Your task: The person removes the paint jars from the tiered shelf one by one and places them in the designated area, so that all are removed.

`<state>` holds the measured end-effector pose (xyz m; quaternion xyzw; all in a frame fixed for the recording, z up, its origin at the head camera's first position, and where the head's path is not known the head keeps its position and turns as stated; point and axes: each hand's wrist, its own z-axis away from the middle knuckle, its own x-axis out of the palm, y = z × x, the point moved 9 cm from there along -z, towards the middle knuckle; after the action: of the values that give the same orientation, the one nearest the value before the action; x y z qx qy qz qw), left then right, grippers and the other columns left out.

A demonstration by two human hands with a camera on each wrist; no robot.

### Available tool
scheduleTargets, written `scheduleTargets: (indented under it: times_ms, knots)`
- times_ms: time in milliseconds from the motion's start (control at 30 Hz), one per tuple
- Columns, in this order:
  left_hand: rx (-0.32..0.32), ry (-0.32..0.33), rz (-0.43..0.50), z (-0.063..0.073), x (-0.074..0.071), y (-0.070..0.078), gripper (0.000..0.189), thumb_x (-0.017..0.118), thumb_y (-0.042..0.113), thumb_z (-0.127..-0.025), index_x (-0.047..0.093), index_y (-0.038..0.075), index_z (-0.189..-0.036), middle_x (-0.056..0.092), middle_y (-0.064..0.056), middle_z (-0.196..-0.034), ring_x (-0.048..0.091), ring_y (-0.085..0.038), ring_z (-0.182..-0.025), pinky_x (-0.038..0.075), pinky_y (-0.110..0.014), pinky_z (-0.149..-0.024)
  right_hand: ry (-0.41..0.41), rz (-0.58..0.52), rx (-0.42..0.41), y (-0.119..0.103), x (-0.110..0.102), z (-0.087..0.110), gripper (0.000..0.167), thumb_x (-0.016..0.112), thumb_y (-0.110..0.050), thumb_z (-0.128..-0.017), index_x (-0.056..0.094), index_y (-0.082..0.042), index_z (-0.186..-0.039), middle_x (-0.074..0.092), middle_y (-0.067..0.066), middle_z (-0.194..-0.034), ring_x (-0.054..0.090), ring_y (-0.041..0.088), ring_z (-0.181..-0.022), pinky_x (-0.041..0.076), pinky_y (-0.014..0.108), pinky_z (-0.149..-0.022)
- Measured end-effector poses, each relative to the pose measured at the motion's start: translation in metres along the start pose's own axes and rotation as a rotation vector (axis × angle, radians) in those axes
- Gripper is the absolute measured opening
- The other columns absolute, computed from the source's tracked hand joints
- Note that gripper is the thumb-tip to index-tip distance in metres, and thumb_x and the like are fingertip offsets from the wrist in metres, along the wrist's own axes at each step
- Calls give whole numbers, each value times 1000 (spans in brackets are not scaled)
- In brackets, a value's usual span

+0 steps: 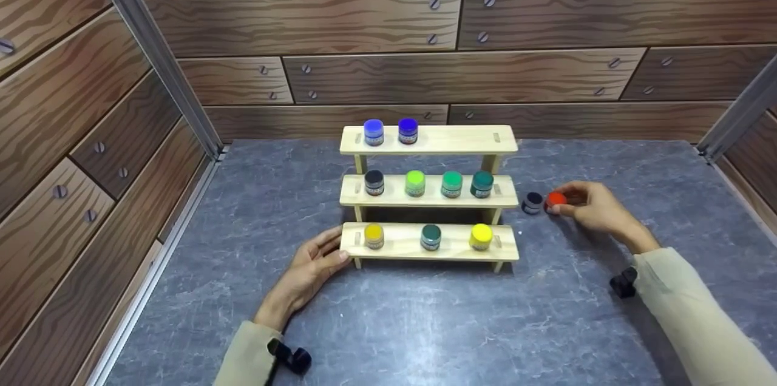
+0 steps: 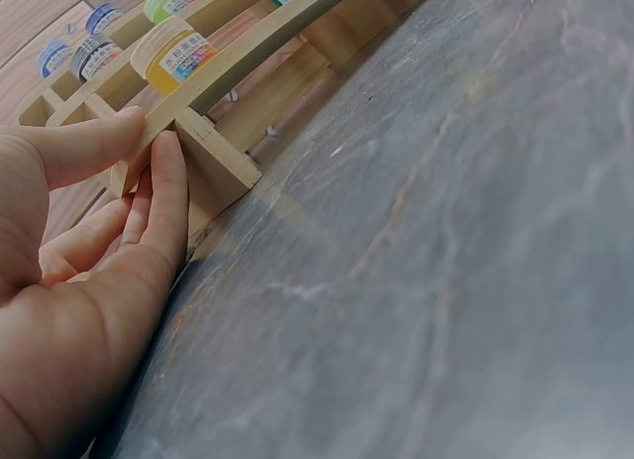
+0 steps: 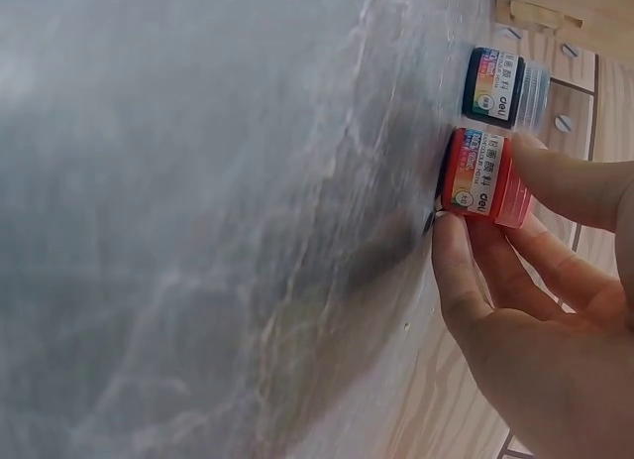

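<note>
My right hand [image 1: 598, 207] grips a small red paint jar [image 3: 477, 176] between thumb and fingers, low at the tabletop. Right beside it stands a dark paint jar [image 1: 532, 203] with a clear lid. My left hand [image 1: 314, 266] holds the left end of the bottom shelf of a three-step wooden rack [image 1: 425, 257], thumb on the edge and fingers beneath. Closest to that thumb is an orange-yellow jar [image 2: 173, 57]. A dark green jar [image 1: 431, 237] and a yellow jar [image 1: 481, 237] share this bottom shelf.
On the middle shelf sit a black jar [image 1: 374, 182], a lime jar [image 1: 415, 183] and two green jars. Two blue jars [image 1: 391, 131] are at the left of the top shelf. Wood-patterned panels [image 1: 376, 22] enclose the grey marbled table [image 1: 388, 319] at the back and sides.
</note>
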<state>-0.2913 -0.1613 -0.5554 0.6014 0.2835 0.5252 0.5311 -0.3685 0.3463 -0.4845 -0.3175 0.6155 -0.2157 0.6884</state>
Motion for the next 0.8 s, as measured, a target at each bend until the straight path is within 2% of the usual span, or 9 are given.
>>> scheduleTargets:
  times_ms: [233,367,433,533,633,800]
  knots:
    - [-2,14,3,-1,1,0,78,66,-1,-100,23,-10,-165,33,-34,-164,59,-20,-132,54,-29,-112,-21,-9,6,-1,-2,2,54,77,-20,-100,60,12,-140,67,34,-133,68,43,-120,51,9,-83]
    - [-2,11,3,-1,1,-1,78,66,-1,-100,23,-10,-165,32,-34,-164,59,-20,-132,54,-30,-112,-4,2,-17,-14,-12,3,52,75,-17,-101,58,12,-141,65,35,-136,66,47,-122,52,9,-82]
    - [1,12,5,-1,1,0,78,66,-1,-100,23,-10,-165,32,-34,-164,59,-21,-132,54,-30,-112,17,5,-41,-27,-20,2,50,73,-14,-101,58,11,-141,65,35,-136,67,44,-120,53,9,-82]
    - [6,16,6,-1,0,1,78,66,-1,-100,23,-10,-164,32,-34,-165,60,-21,-132,54,-30,-112,53,0,-72,-49,-34,1,46,71,-14,-103,59,9,-141,66,32,-135,69,33,-115,55,9,-82]
    - [7,17,7,0,0,2,77,66,-1,-100,23,-10,-164,31,-34,-165,60,-21,-131,54,-29,-113,80,-10,-88,-69,-45,-1,47,71,-19,-104,59,6,-142,66,29,-136,68,24,-112,55,9,-83]
    - [5,13,7,1,1,1,78,66,-1,-100,23,-10,-164,32,-34,-165,59,-21,-132,53,-30,-113,117,-5,-129,-97,-54,-4,48,70,-26,-105,61,3,-142,67,27,-136,68,27,-115,54,9,-82]
